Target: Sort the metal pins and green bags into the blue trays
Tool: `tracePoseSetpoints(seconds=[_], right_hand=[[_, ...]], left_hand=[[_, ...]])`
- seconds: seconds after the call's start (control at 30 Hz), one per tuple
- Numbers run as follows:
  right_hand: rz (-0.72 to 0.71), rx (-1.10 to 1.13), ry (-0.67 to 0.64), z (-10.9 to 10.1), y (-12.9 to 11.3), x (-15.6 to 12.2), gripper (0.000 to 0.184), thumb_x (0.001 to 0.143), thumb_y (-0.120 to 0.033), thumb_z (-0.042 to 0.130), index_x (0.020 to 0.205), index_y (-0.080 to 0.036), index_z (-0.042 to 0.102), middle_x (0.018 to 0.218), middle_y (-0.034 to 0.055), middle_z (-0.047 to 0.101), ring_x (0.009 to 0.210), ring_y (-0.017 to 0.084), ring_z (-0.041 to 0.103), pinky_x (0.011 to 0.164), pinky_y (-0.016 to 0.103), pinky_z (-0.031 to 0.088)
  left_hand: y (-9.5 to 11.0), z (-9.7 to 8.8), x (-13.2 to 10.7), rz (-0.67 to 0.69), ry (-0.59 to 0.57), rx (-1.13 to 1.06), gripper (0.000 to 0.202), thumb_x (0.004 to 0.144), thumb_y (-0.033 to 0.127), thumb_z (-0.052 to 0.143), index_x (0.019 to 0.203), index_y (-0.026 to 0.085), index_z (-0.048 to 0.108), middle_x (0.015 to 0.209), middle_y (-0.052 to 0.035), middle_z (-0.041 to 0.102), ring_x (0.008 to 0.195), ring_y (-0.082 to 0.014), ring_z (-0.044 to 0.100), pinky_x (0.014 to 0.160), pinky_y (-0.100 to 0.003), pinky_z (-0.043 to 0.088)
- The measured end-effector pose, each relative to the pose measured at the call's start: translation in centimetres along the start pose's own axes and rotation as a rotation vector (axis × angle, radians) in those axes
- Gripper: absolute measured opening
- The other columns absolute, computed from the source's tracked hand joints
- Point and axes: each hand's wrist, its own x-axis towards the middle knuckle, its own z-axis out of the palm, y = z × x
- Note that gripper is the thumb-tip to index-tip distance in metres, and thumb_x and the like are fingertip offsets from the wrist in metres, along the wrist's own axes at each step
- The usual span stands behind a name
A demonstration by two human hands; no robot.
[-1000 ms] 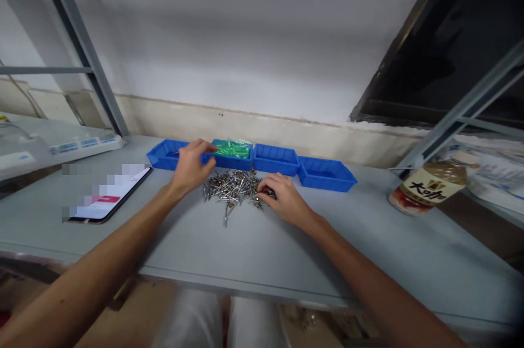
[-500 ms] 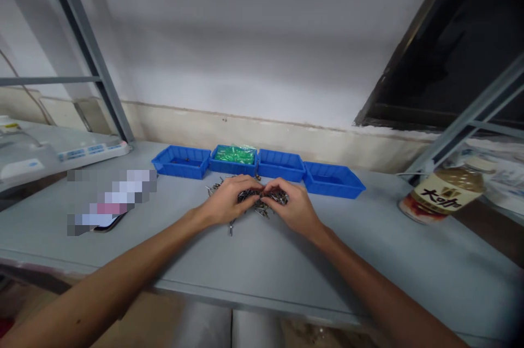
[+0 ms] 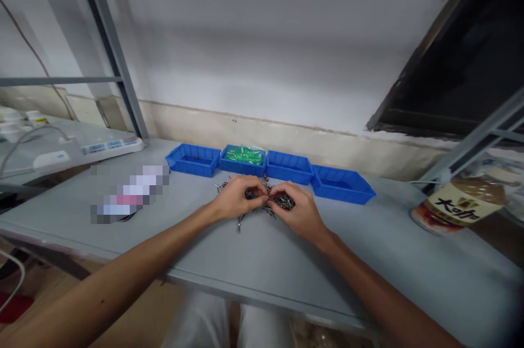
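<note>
Left hand (image 3: 234,203): curled, fingertips pinched into the screw pile (image 3: 262,200); what is gripped cannot be told.
Right hand (image 3: 298,210): curled likewise on the pile, touching the left hand's fingertips.
Screw pile: lain on the grey table (image 3: 262,260), under and between both hands.
Blue bins (image 3: 268,169): ranged just beyond the hands.
Bottle (image 3: 458,205): lain well right of the right hand.

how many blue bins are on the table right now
4, side by side in a row behind the hands: far-left bin, second bin holding green pieces, third bin, far-right bin. None looks hidden.
</note>
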Motion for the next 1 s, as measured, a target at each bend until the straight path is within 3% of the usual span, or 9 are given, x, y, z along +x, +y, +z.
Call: tracePoseSetpoints(seconds=[0.13,0.37,0.53,0.73,1.0], right_hand=[[-0.044,0.014,-0.01,0.0,0.1,0.0,0.009,0.08,-0.014,0.062,0.084,-0.023,0.062,0.08,0.0028,0.068,0.077,0.019,0.061,0.073,0.033,0.046],[0.078,0.067,0.036,0.3,0.3,-0.2,0.011,0.079,-0.016,0.065,0.088,-0.022,0.064,0.082,0.0024,0.066,0.074,0.017,0.06,0.069,0.031,0.048],[0.143,0.085,0.038,-0.3,0.5,0.0,0.012,0.079,-0.016,0.063,0.089,-0.021,0.065,0.086,0.003,0.068,0.074,0.016,0.062,0.07,0.03,0.05],[0.075,-0.003,-0.332,-1.3,1.0,0.2,0.01,0.076,-0.013,0.061,0.078,-0.019,0.069,0.068,-0.0004,0.062,0.061,0.012,0.055,0.06,0.025,0.044],[-0.017,-0.022,-0.451,-1.3,1.2,-0.1,0.019,0.072,-0.007,0.058,0.08,-0.018,0.071,0.073,0.0003,0.066,0.066,0.012,0.058,0.066,0.023,0.044]], left_hand=[[-0.3,0.0,-0.1,-0.106,-0.007,-0.082,0.009,0.081,0.024,0.064,0.078,0.016,0.067,0.072,-0.0007,0.066,0.067,-0.0128,0.058,0.065,-0.025,0.045],[-1.1,0.3,-0.4,-0.206,-0.024,-0.263,0.015,0.08,0.028,0.065,0.085,0.015,0.07,0.078,-0.0039,0.069,0.068,-0.0133,0.06,0.064,-0.026,0.048],[-1.6,0.0,-0.2,-0.249,0.018,-0.315,0.013,0.076,0.025,0.067,0.082,0.014,0.068,0.072,-0.0028,0.067,0.064,-0.0124,0.059,0.062,-0.027,0.048],[-2.3,-0.5,-0.1,-0.238,0.123,-0.2,0.007,0.074,0.019,0.065,0.079,0.015,0.066,0.074,-0.0023,0.066,0.068,-0.0127,0.059,0.065,-0.027,0.048],[-2.5,-0.8,-0.1,-0.274,0.098,-0.16,0.012,0.073,0.024,0.065,0.078,0.013,0.069,0.072,-0.003,0.066,0.065,-0.0118,0.058,0.064,-0.025,0.047]])
